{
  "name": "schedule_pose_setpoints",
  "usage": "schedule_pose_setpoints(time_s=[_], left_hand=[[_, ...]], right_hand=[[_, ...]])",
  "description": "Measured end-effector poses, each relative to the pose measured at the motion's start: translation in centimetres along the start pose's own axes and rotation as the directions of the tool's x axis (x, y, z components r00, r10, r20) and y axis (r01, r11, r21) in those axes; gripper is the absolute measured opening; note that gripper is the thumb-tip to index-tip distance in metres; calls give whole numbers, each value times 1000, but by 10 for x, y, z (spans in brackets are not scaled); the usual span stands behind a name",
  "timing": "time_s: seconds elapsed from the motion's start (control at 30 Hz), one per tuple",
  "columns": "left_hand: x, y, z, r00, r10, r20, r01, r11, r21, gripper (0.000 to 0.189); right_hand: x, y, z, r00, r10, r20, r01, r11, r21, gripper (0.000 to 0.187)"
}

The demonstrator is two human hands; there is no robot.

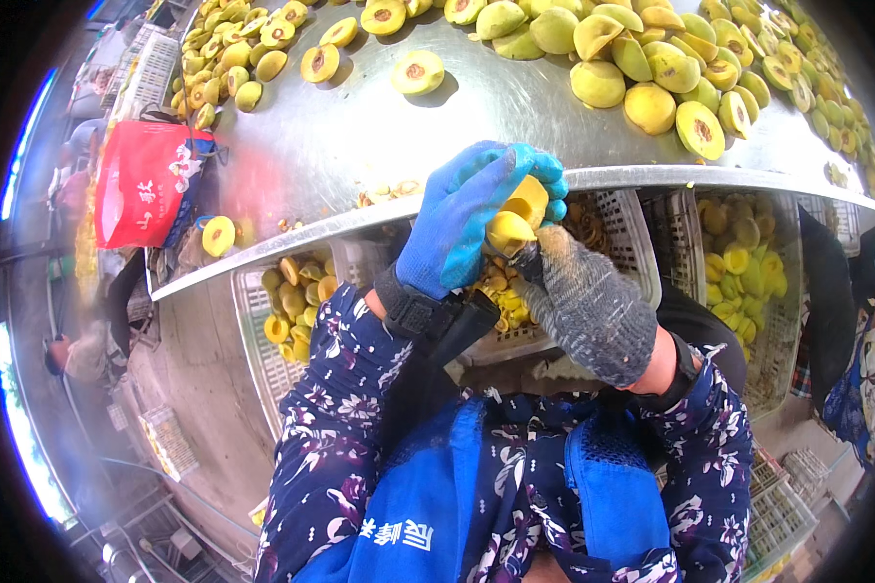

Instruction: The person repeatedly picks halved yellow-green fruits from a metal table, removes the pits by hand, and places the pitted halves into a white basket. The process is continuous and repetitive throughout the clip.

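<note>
My left hand [474, 211], in a blue glove with a rubber-coated palm, is closed around yellow peach halves [518, 211]. How many pieces it holds is partly hidden by the fingers. Against the near side of the fruit, my right hand [590, 306] in a grey knit glove grips a small dark-handled tool [529, 262]; its working end is hidden. Both hands meet just off the near edge of the metal table [321, 146]. Below them, a plastic crate [631, 240] contains fruit pieces and yellow scraps [510, 291].
Piles of peach halves [649, 58] cover the table's far side. One cut half [219, 236] lies near a red bag [142, 186] bearing writing. Crates of fruit stand left [266, 379] and right [765, 372] below the table edge. A person [91, 353] is at far left.
</note>
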State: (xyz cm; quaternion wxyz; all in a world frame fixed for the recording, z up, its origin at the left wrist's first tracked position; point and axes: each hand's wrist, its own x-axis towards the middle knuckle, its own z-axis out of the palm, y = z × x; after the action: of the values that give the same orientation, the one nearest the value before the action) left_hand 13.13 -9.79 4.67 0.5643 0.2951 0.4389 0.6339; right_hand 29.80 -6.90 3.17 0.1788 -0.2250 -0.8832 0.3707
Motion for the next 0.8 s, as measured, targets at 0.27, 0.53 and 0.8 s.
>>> schedule_pose_setpoints(time_s=[0.27,0.53,0.8], left_hand=[[-66,49,-60,942,192,-277,-75,920,385,28],[-94,101,-168,874,482,64,123,-345,930,44],[113,46,-143,953,298,-62,96,-102,990,72]], right_hand=[[-11,22,-9,968,119,220,10,859,-512,14],[-24,55,3,969,61,240,95,802,-590,21],[5,23,-17,978,-28,205,92,946,-312,29]])
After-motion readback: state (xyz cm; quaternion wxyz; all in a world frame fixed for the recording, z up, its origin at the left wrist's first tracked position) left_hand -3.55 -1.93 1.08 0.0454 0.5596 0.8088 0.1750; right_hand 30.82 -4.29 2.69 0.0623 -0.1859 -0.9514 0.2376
